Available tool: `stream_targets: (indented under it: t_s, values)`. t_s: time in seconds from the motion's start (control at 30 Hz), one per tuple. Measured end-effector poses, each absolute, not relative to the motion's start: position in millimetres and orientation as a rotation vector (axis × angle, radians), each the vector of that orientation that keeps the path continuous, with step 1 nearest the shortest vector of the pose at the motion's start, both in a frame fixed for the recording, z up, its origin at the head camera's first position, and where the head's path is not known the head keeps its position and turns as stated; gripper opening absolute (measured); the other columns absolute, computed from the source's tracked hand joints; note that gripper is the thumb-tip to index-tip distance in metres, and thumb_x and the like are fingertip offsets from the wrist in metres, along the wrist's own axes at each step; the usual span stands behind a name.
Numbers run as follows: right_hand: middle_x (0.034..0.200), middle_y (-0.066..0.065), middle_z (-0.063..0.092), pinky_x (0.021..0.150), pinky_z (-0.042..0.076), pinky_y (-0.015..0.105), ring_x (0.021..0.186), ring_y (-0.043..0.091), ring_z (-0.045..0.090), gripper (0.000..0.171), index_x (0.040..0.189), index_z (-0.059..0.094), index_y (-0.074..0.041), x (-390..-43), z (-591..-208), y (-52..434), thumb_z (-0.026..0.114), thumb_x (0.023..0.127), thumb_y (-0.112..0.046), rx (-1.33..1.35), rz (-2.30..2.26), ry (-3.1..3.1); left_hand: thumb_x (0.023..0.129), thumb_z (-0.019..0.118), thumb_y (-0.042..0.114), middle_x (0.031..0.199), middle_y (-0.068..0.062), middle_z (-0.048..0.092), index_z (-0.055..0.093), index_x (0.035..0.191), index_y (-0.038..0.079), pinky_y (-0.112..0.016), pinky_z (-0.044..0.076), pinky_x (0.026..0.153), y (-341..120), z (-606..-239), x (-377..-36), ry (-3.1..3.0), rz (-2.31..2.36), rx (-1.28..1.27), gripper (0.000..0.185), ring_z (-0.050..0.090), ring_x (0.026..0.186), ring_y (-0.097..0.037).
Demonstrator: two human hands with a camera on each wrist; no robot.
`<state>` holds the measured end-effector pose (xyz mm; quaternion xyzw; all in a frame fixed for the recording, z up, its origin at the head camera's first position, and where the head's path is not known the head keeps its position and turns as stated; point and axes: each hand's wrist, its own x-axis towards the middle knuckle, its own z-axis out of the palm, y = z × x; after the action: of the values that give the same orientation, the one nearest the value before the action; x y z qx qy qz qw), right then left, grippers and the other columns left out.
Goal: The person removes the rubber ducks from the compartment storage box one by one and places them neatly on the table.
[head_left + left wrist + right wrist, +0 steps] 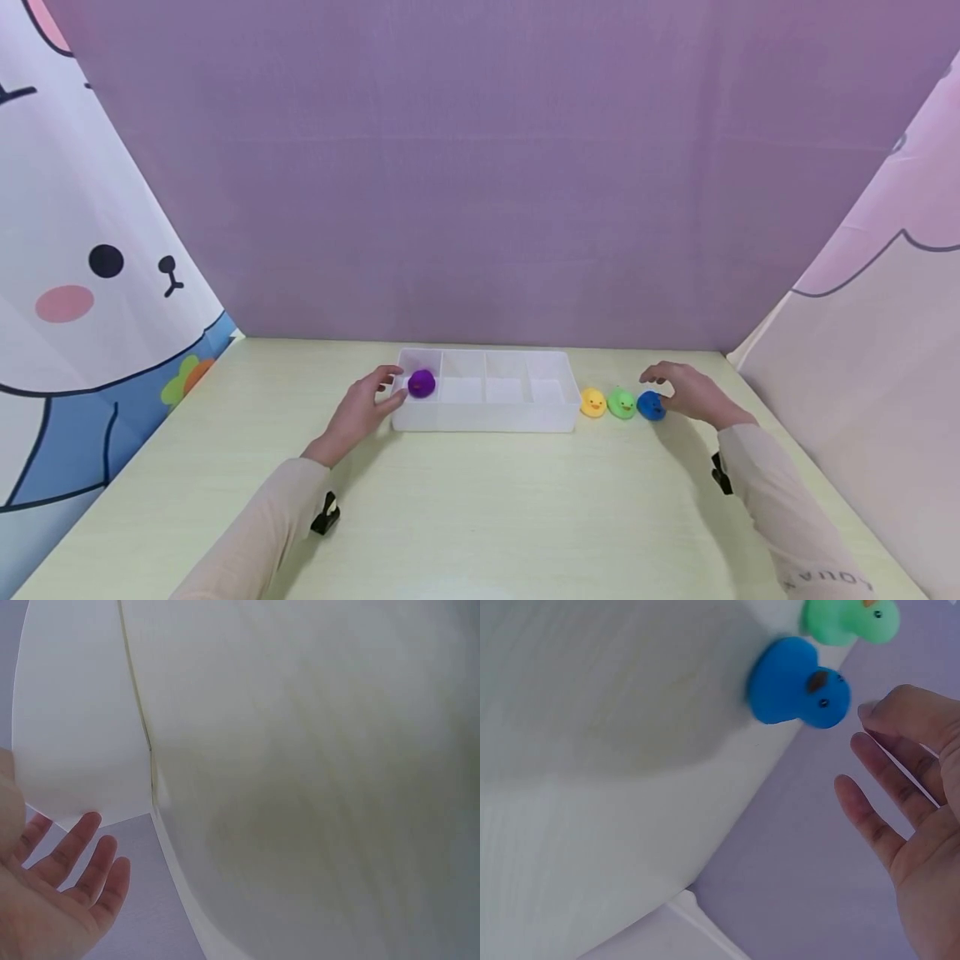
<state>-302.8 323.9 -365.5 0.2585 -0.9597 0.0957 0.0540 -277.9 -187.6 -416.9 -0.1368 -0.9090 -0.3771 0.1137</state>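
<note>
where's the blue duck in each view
Head: blue duck on the table right of centre, outermost of three ducks beside the white tray, at the right hand's fingertips.
Left wrist: not in it.
Right wrist: upper middle, just left of the open right hand.
Shared landmark: the green duck next to it.

Ducks: four in total, namely one purple duck [422, 382], one yellow duck [592, 402], one green duck [621, 403] and one blue duck [651, 406]. Trays: one tray [487, 417], divided into four compartments. Hands: two, one left hand [360, 412], one right hand [693, 393]. Tabletops: one tabletop [480, 500].
</note>
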Motion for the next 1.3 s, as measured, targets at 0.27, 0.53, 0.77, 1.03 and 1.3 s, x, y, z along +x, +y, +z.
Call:
stream_targets:
  t_s: [0.27, 0.53, 0.77, 1.03, 1.3]
  values:
    - [0.101, 0.012, 0.064, 0.076, 0.051, 0.043, 0.091, 0.029, 0.059, 0.034, 0.106, 0.063, -0.002, -306.3, -360.8, 305.8, 0.069, 0.073, 0.001, 0.814, 0.293, -2.896, 0.089, 0.059, 0.026, 0.116, -0.019, 0.059, 0.049, 0.126, 0.008, -0.051, 0.046, 0.088, -187.7, -417.5, -278.2, -2.676, -1.105, -0.394, 0.042, 0.055, 0.105, -0.038]
    - [0.1, 0.007, 0.064, 0.078, 0.051, 0.041, 0.093, 0.027, 0.059, 0.032, 0.106, 0.063, -0.006, -308.2, -358.1, 278.0, 0.069, 0.074, -0.003, 0.841, 0.273, -2.898, 0.088, 0.059, 0.025, 0.117, -0.019, 0.059, 0.049, 0.126, 0.008, -0.051, 0.047, 0.089, -187.7, -417.5, -277.8, -2.681, -1.117, -0.385, 0.042, 0.055, 0.106, -0.038]
    - [0.104, 0.006, 0.063, 0.081, 0.051, 0.041, 0.096, 0.025, 0.059, 0.034, 0.109, 0.063, -0.007, -308.9, -350.7, 252.8, 0.07, 0.076, -0.006, 0.877, 0.259, -2.895, 0.088, 0.059, 0.025, 0.116, -0.019, 0.059, 0.049, 0.126, 0.008, -0.051, 0.047, 0.089, -187.8, -416.8, -277.8, -2.683, -1.117, -0.383, 0.043, 0.055, 0.106, -0.038]
    - [0.108, 0.007, 0.064, 0.083, 0.051, 0.042, 0.099, 0.025, 0.059, 0.034, 0.112, 0.062, -0.009, -313.5, -342.0, 225.9, 0.068, 0.078, -0.009, 0.932, 0.253, -2.881, 0.088, 0.059, 0.026, 0.117, -0.019, 0.059, 0.048, 0.126, 0.008, -0.051, 0.047, 0.088, -187.7, -417.2, -278.0, -2.684, -1.101, -0.382, 0.043, 0.055, 0.106, -0.037]
    - [0.107, 0.006, 0.065, 0.085, 0.051, 0.04, 0.099, 0.024, 0.06, 0.033, 0.11, 0.063, -0.009, -316.5, -338.9, 201.4, 0.068, 0.078, -0.009, 1.039, 0.271, -2.818, 0.089, 0.059, 0.027, 0.116, -0.019, 0.059, 0.049, 0.126, 0.008, -0.051, 0.047, 0.088, -187.4, -417.5, -278.7, -2.682, -1.107, -0.379, 0.043, 0.055, 0.106, -0.037]
